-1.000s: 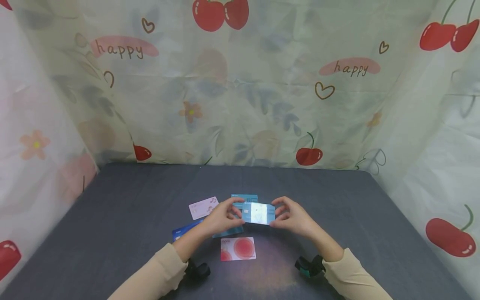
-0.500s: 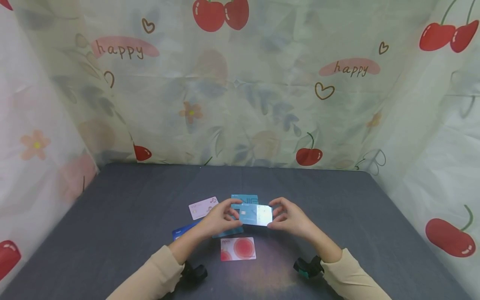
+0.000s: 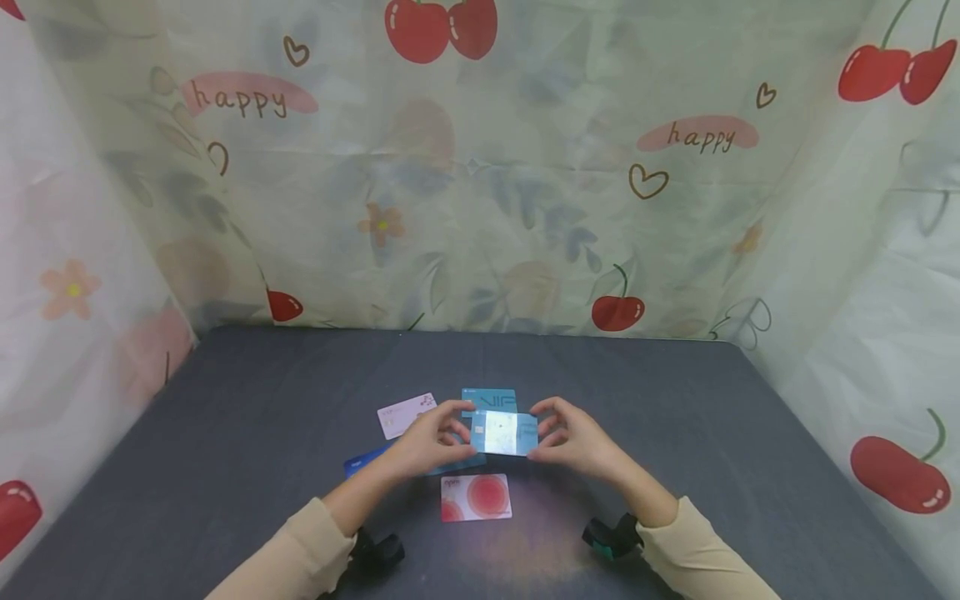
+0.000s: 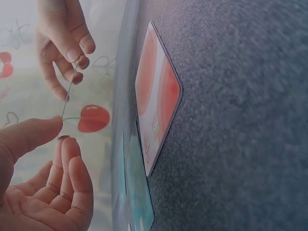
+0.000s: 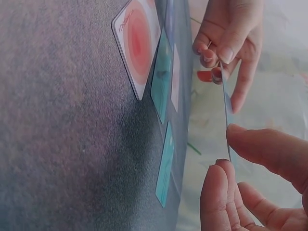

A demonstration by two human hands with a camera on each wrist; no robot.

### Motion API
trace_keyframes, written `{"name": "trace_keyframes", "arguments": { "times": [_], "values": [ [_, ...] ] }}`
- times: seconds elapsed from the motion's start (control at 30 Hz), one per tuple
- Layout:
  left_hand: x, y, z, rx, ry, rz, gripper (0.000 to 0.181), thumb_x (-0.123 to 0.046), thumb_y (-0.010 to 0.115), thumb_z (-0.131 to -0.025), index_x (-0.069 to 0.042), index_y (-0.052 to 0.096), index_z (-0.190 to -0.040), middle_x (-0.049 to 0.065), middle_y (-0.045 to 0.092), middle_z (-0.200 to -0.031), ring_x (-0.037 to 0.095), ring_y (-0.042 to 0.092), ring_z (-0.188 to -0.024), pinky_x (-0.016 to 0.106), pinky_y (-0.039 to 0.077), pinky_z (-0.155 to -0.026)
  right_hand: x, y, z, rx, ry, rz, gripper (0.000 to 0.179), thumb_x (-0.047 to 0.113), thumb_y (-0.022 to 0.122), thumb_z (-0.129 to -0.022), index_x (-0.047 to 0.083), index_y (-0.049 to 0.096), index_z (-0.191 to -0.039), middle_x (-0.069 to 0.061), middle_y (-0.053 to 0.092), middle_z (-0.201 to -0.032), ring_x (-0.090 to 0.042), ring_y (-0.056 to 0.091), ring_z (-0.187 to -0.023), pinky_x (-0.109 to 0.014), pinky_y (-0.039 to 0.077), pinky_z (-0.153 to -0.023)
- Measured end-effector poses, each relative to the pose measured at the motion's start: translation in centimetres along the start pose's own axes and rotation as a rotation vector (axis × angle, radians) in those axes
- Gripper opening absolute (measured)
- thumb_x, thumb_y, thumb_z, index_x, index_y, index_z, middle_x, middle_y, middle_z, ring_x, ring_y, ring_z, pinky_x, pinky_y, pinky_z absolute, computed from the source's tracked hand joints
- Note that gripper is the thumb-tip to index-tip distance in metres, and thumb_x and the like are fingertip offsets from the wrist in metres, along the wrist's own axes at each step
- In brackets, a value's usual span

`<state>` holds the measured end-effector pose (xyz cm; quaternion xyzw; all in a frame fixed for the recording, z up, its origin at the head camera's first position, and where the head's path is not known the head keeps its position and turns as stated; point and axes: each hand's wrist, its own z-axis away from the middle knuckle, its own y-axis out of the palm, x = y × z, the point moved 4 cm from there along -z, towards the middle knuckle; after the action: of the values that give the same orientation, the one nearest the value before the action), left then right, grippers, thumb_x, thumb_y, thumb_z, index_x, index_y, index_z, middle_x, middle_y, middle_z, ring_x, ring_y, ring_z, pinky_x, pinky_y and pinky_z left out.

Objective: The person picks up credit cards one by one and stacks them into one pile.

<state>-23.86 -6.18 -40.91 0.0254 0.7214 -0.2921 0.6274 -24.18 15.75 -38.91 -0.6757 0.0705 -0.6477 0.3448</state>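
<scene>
1. A light-blue card (image 3: pixel 504 432), with a bright white band of glare across its middle, is held up off the desk (image 3: pixel 712 467), just below the centre of the frame; in the head view it overlaps the lower part of a teal card (image 3: pixel 501 400).
2. The left hand (image 3: pixel 430 440) pinches the card's left end between thumb and fingers; the right hand (image 3: pixel 573 437) pinches the right end the same way.
3. The step in hand looks like a 2-handed hold of this card by its short ends. The next move seems to call for both hands to work evenly, since squeezing inward could bow the thin card.
4. Left of centre lie a pink card (image 3: pixel 403 415) and a dark-blue card (image 3: pixel 366 461), with another teal card (image 3: pixel 470 464) partly hidden by the left hand. A white card with red circles (image 3: pixel 476 497) lies nearer the bottom of the frame.
5. The desk is dark grey, paler at lower centre.
6. Pale cloth (image 3: pixel 487 208) fills the upper frame and both sides, printed with cherries, hearts, flowers and 2 "happy" labels.
</scene>
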Motion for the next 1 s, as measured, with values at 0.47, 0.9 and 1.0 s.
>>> {"name": "trace_keyframes", "arguments": {
  "times": [0.47, 0.9, 1.0],
  "values": [
    [0.3, -0.4, 0.8, 0.004, 0.015, 0.013, 0.056, -0.008, 0.07, -0.081, 0.002, 0.045, -0.13, 0.015, 0.062, -0.089, 0.013, 0.061, -0.074, 0.02, 0.049, -0.067, 0.4, 0.7, 0.0, 0.011, -0.006, 0.002, 0.054, 0.007, 0.076, -0.074, 0.0, 0.048, -0.119, -0.017, 0.057, -0.095, -0.014, 0.063, -0.075, -0.027, 0.051, -0.067],
    [0.2, -0.7, 1.5, -0.004, -0.007, 0.004, 0.056, -0.009, 0.07, -0.08, 0.002, 0.045, -0.129, 0.015, 0.062, -0.089, 0.014, 0.062, -0.076, 0.019, 0.049, -0.067, 0.6, 1.2, 0.1, 0.036, -0.023, -0.003, 0.054, 0.008, 0.076, -0.074, 0.0, 0.048, -0.119, -0.014, 0.057, -0.096, -0.015, 0.063, -0.076, -0.027, 0.052, -0.068],
    [0.3, -0.8, 1.7, -0.006, -0.013, 0.005, 0.055, -0.009, 0.07, -0.08, 0.002, 0.045, -0.129, 0.014, 0.062, -0.089, 0.014, 0.062, -0.075, 0.02, 0.049, -0.066, 0.7, 1.3, 0.1, 0.043, -0.03, -0.003, 0.054, 0.008, 0.076, -0.074, 0.0, 0.048, -0.119, -0.013, 0.057, -0.096, -0.014, 0.063, -0.076, -0.027, 0.052, -0.067]
  ]
}}
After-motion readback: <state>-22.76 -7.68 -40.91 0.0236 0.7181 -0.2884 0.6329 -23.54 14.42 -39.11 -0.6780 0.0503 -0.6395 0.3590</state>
